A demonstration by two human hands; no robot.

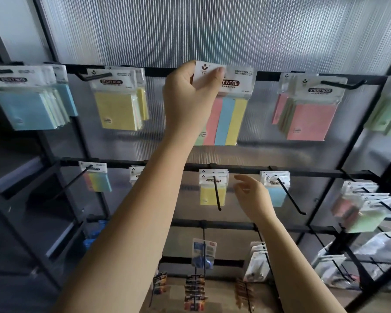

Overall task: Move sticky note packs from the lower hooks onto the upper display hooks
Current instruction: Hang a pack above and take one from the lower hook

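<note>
A person's left hand (190,91) is pinching the header of one striped sticky note pack (226,114) at the top rail (266,75), apparently on its hook; the right hand (251,195) is hovering with fingers spread beside two yellow packs (212,190) below.

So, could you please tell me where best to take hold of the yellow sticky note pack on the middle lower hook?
Probably pinch the white header card of the yellow pack from its right edge, where the open right hand hovers. The black hook runs down the front, so the pack must slide forward along it.
</note>
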